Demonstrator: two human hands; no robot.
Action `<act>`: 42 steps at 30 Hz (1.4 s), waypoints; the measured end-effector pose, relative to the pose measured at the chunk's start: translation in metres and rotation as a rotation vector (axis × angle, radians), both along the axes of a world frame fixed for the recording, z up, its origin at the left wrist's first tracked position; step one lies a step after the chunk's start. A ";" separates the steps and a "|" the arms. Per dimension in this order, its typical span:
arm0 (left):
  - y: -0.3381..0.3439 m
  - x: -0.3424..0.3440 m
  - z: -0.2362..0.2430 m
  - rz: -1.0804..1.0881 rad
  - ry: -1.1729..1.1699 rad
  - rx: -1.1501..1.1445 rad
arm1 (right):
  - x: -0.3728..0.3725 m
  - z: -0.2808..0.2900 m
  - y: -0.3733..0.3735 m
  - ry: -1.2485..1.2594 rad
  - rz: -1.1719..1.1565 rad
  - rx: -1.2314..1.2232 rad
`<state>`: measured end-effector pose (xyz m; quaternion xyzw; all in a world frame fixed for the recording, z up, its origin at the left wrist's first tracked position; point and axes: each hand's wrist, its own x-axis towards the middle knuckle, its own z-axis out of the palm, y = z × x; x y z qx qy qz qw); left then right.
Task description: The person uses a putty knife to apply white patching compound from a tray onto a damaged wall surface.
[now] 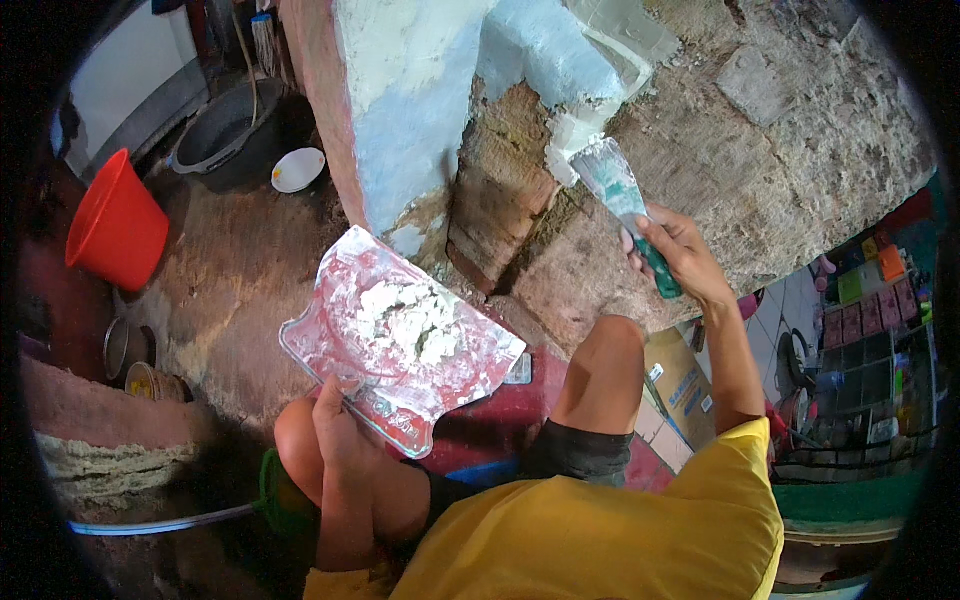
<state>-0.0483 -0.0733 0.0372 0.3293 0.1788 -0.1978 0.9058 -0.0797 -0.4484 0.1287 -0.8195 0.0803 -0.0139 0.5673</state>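
My right hand (668, 245) grips the green handle of a putty knife (610, 178). Its smeared blade is up against a wet white patch of putty (560, 160) at the rough broken corner of a pale-blue plastered wall (415, 120), beside bare, pitted masonry (760, 170). My left hand (335, 410) holds a red, scalloped-edged board (310, 320) by its lower edge, tilted over my knees, with a lumpy heap of white putty (405, 320) on it and white smears over its surface.
A red bucket (115, 220), black tub (205, 130), white bowl (298, 170) and small containers (150, 385) stand at the left. A cardboard piece (685, 390) lies below the masonry. A cluttered rack (870, 380) fills the right. A pale pipe (160, 522) runs along the lower left.
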 end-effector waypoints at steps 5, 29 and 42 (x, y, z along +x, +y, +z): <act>-0.003 0.001 -0.008 0.060 0.023 -0.042 | 0.037 -0.051 -0.014 -0.265 -0.166 0.069; -0.006 -0.004 0.012 0.026 -0.063 0.113 | 0.093 -0.077 -0.004 -0.416 -0.285 0.217; 0.005 0.003 -0.017 -0.024 -0.044 -0.008 | 0.097 -0.076 0.006 -0.428 -0.306 0.327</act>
